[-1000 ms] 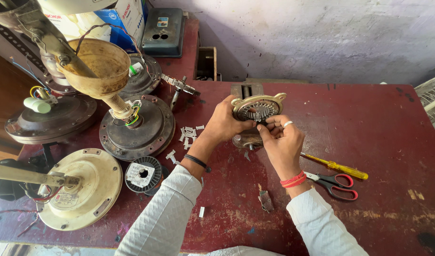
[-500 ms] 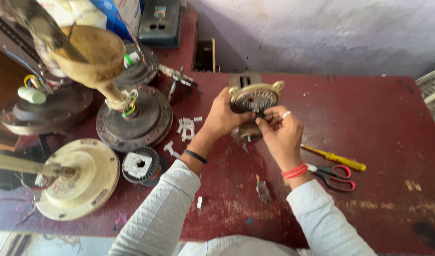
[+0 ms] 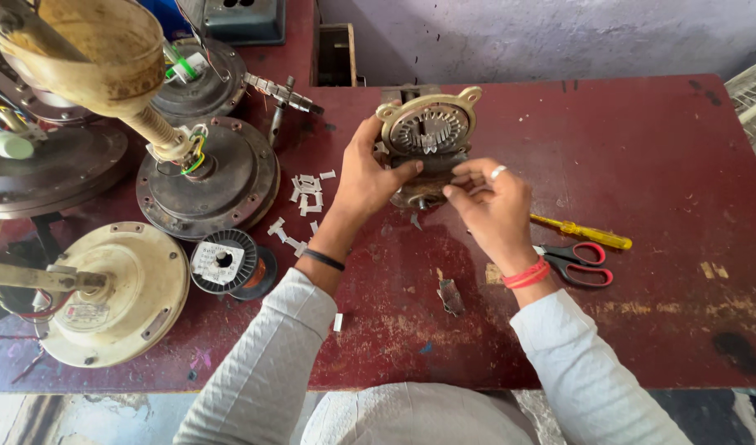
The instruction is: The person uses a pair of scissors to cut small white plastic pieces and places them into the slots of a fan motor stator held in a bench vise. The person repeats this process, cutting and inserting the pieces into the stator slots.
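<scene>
Your left hand (image 3: 370, 177) clamps the round slotted metal stator core (image 3: 428, 132), frame ctr; right hand (image 3: 493, 202) pinches its lower edge; prob. heavy, stiff; hold by rim.

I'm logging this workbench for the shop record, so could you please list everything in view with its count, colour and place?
Slotted motor core: one, brass and grey, held upright at table centre.
Fan motor housings: two dark ones at upper left, one more at the left edge.
Cream fan motor: one, lower left.
Wire spool: one, black with copper wire, beside the cream motor.
White slips: many, scattered left of the core.
Screwdriver: one, yellow, right.
Scissors: one, red-handled, right.
Table: one, red.
Left hand: grips the core's left side.
Right hand: pinches at the core's lower edge.
</scene>
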